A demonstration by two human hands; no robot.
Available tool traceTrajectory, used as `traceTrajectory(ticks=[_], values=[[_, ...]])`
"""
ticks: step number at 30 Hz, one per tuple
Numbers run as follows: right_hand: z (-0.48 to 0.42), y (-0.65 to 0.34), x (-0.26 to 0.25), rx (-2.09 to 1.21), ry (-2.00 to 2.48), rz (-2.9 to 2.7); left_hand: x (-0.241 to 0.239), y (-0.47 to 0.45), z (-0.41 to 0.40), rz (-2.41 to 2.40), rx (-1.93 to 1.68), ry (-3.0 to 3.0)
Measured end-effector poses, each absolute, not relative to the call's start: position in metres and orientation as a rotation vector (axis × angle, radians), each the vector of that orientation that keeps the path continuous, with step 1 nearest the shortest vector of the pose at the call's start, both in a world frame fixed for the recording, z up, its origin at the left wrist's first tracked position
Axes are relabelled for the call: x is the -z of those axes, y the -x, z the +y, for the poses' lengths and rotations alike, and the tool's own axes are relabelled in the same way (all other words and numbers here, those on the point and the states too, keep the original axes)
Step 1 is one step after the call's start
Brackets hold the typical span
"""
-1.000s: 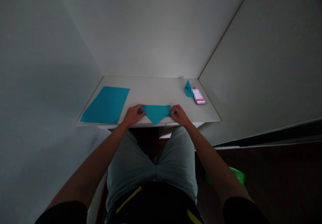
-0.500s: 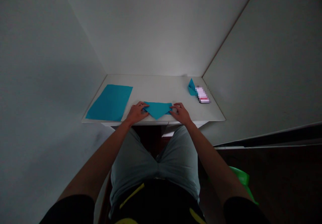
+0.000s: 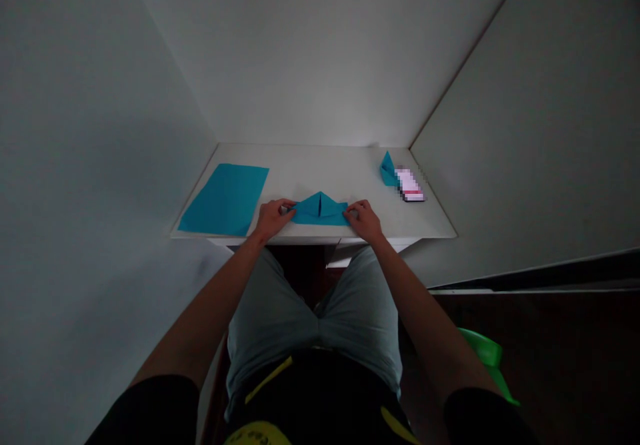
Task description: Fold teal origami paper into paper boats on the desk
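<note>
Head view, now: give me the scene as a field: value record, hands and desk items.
left hand: pinching left end of folded blue paper
right hand: pinching its right end
paper shape: peak pointing away from person, dark slit mid-peak
flat blue sheet: left side of white desk
small folded blue piece: desk's far right
pixelated device: right of small piece

Your left arm (image 3: 207,312) comes from 7 o'clock, and your right arm (image 3: 423,305) from 5 o'clock; both reach forward, with bare forearms. Your left hand (image 3: 273,218) is at 9 o'clock from the middle of the view, its fingers pinched with the thumb and directed to 2 o'clock. Your right hand (image 3: 365,222), at 3 o'clock, pinches similarly, directed to 10 o'clock.
</note>
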State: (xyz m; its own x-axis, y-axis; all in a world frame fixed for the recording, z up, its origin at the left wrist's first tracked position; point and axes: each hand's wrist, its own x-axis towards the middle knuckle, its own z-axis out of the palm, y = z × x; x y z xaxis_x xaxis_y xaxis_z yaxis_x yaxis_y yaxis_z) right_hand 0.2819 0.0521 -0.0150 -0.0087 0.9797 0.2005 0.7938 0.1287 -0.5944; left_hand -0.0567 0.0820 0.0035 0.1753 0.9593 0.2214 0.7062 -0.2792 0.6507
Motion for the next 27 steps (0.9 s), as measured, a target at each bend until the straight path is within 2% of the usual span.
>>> traceTrajectory(ticks=[7,17,27], values=[[0.051,-0.285,0.015,-0.438,1.678,-1.848,-0.007,0.056,0.079,1.484,-0.894,-1.967],[0.048,-0.284,0.011,-0.453,1.707,-1.849,-0.007,0.054,0.078,1.446,-0.789,-2.204],[0.055,-0.295,0.019,-0.594,1.288,-1.654,-0.009,0.053,0.068,1.335,-0.700,-2.365]])
